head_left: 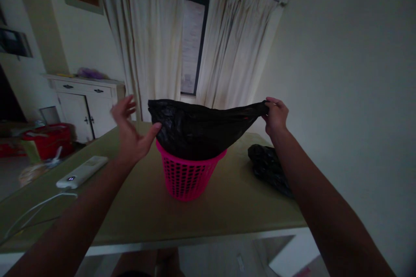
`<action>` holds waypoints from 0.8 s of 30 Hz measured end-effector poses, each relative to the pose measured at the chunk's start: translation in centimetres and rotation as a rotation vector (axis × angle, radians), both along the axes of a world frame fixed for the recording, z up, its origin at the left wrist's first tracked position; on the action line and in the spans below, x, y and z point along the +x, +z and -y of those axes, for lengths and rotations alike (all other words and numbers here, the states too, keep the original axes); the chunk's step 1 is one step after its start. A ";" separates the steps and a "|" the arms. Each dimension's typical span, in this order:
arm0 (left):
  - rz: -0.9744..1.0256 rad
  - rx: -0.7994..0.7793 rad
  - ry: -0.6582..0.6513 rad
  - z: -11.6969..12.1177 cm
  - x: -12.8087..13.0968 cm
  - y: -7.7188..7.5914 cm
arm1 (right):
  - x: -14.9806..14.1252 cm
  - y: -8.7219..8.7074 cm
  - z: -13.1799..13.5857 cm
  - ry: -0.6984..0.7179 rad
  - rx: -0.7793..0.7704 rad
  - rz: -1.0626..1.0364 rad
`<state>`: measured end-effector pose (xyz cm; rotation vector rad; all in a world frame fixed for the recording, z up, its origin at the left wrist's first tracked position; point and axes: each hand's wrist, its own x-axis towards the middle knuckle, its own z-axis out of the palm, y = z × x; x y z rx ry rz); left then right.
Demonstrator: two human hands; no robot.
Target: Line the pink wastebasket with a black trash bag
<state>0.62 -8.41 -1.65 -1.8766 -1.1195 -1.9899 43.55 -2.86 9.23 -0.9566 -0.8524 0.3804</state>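
A pink perforated basket (186, 177) stands on the green table (146, 212). A black plastic bag (198, 127) sits in its mouth and spreads wide above the rim. My right hand (276, 116) pinches the bag's right corner and pulls it out to the right. My left hand (130, 132) is open beside the bag's left edge, fingers spread, thumb tip touching the plastic.
A second crumpled black bag (269, 166) lies on the table to the right. A white power bank (81, 172) with a cable lies at the left. A white cabinet (86, 104), red boxes (48, 138) and curtains (152, 39) stand behind. A wall runs along the right.
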 end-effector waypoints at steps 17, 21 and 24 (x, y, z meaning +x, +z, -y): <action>0.284 -0.441 -0.840 3.0 6.5 5.1 | -18.0 -6.5 3.6 0.684 -0.019 1.319; 0.062 -0.346 -0.490 1.6 1.8 3.1 | -18.6 -7.6 1.3 0.619 -0.124 1.166; -0.166 -0.465 -0.464 1.4 1.7 1.9 | -19.7 -7.7 1.7 0.698 -0.068 1.152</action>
